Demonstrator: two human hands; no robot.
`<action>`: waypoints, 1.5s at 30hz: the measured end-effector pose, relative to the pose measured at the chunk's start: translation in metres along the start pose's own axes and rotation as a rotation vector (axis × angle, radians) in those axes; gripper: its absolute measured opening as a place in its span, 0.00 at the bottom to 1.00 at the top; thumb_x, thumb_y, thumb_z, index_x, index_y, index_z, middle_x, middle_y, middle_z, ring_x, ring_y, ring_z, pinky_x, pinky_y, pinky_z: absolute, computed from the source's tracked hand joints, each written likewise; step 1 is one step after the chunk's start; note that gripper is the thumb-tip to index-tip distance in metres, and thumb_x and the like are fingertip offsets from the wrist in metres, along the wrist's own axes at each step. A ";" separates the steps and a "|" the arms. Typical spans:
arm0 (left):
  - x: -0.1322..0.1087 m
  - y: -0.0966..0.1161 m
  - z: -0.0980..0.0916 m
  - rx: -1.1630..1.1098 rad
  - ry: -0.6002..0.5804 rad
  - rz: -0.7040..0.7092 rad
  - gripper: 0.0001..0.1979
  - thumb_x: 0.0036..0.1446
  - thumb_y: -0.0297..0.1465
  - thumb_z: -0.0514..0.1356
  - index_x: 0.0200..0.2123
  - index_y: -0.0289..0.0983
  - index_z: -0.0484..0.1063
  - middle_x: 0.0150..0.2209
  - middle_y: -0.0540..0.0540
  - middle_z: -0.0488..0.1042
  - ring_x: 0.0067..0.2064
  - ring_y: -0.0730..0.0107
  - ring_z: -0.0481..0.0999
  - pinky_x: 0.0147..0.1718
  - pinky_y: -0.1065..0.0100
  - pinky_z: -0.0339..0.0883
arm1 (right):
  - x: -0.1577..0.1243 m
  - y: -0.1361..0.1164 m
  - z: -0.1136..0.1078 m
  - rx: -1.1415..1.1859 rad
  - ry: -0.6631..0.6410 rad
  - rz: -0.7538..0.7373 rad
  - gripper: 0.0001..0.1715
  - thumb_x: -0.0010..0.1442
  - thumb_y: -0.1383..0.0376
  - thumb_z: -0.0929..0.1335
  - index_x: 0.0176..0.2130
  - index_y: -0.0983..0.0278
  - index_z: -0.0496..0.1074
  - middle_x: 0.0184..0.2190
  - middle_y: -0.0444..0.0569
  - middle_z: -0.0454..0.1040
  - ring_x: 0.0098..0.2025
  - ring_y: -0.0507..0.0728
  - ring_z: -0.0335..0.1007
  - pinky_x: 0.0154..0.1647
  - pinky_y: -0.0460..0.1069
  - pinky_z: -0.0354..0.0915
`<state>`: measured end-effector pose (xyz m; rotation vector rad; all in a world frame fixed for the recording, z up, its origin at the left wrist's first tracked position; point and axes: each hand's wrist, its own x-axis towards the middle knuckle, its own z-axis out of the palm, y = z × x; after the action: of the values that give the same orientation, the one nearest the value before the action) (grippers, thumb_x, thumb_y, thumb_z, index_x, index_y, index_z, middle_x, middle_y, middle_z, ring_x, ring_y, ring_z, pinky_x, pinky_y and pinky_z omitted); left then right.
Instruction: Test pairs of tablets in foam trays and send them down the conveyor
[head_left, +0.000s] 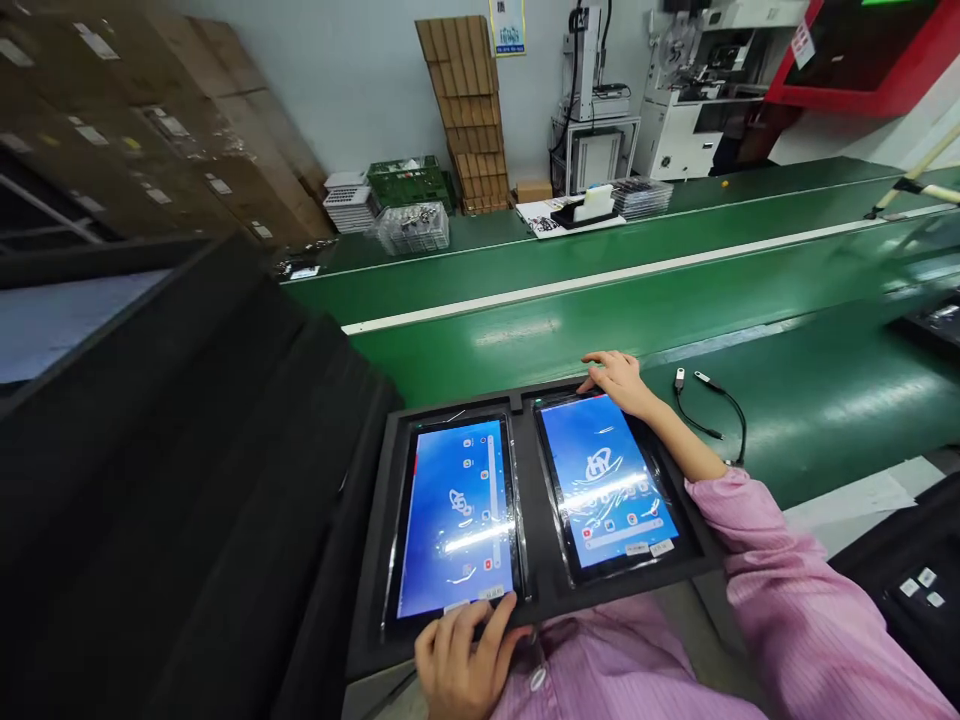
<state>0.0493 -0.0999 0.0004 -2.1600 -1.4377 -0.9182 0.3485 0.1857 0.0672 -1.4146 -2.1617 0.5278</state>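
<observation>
A black foam tray [529, 480] lies in front of me with two lit tablets in its recesses. The left tablet [450, 530] shows a blue home screen turned sideways. On the right tablet [607, 470] the blue home screen is upright, with small white labels near its lower edge. My left hand [466, 655] is closed over the tray's near rim, its fingertips at the bottom edge of the left tablet. My right hand [619, 383] is open, fingers apart, touching the far edge of the right tablet and the tray rim there.
Stacked black foam trays [225, 480] rise on my left. Short black cables [724, 405] lie on the green bench to the right, near white paper [870, 495]. Beyond runs a green conveyor [570, 325]. Cardboard boxes [150, 110] and a green crate [409, 182] stand farther back.
</observation>
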 end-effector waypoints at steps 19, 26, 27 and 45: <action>0.246 -0.062 0.121 0.005 -0.459 -0.585 0.16 0.65 0.40 0.57 0.50 0.35 0.68 0.53 0.36 0.73 0.56 0.51 0.69 0.53 0.57 0.56 | -0.103 0.015 0.003 0.007 0.431 0.159 0.19 0.64 0.57 0.59 0.36 0.60 0.76 0.37 0.54 0.71 0.42 0.63 0.69 0.47 0.59 0.67; 0.221 -0.058 0.122 -0.049 -0.622 -0.464 0.13 0.68 0.37 0.51 0.39 0.39 0.74 0.42 0.44 0.78 0.46 0.61 0.75 0.47 0.62 0.62 | -0.103 0.021 0.044 -0.460 0.208 0.287 0.27 0.59 0.75 0.57 0.49 0.67 0.77 0.43 0.65 0.68 0.43 0.67 0.65 0.41 0.59 0.66; 0.213 -0.059 0.119 -0.047 -0.649 -0.456 0.13 0.67 0.37 0.52 0.39 0.38 0.74 0.42 0.44 0.78 0.47 0.60 0.75 0.48 0.61 0.63 | -0.100 0.022 0.042 -0.480 0.186 0.306 0.27 0.59 0.74 0.57 0.49 0.67 0.78 0.43 0.65 0.68 0.42 0.67 0.65 0.39 0.58 0.66; 0.205 -0.046 0.119 0.100 -0.697 -0.522 0.19 0.54 0.37 0.59 0.47 0.32 0.72 0.49 0.32 0.73 0.53 0.48 0.70 0.58 0.48 0.53 | -0.067 0.025 0.036 -0.423 0.070 0.400 0.28 0.50 0.75 0.60 0.46 0.61 0.78 0.41 0.58 0.66 0.45 0.64 0.64 0.36 0.53 0.64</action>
<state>0.0969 0.1300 0.0581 -2.1613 -2.3904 -0.1959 0.3680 0.1323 0.0110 -2.0826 -2.0145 0.1508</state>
